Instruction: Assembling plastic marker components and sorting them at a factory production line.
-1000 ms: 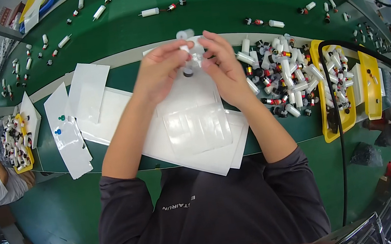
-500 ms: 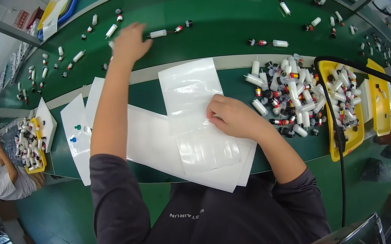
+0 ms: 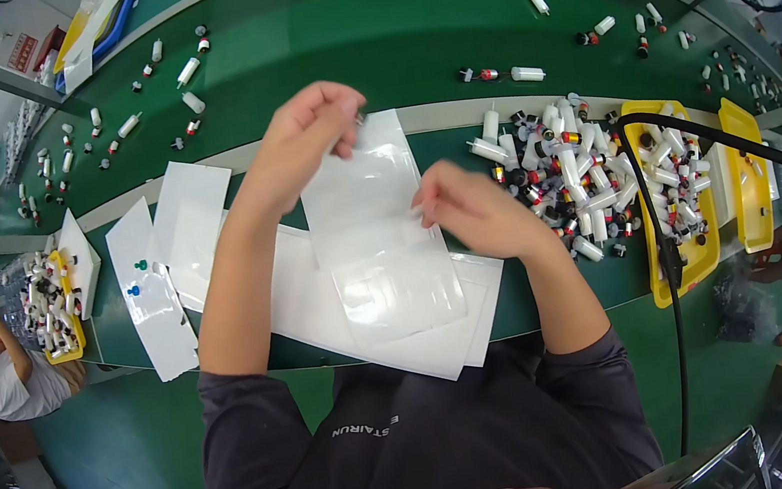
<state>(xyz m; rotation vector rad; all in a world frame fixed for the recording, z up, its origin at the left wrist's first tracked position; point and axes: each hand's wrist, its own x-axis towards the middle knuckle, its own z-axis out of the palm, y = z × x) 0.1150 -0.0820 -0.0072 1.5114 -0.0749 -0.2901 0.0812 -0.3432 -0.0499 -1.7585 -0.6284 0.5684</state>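
My left hand hovers over the far end of a glossy white sheet, fingers curled together. A small dark bit shows at its fingertips; the rest of what it holds is hidden. At the sheet's right edge, my right hand is slightly blurred, its thumb and finger pinched together. Something small and pale shows at their tips, too small to name. The glossy sheet lies on a stack of larger white sheets. To the right spreads a heap of white cylinders with red and black ends.
Loose cylinder parts lie along the green belt beyond the table. A yellow tray holds more parts; a black cable arches over it. White cards lie at left. Another person sits far left.
My left hand has come back from the belt to over the glossy sheet; a row of parts beside it there is gone. My right hand has lifted slightly at the sheet's edge.
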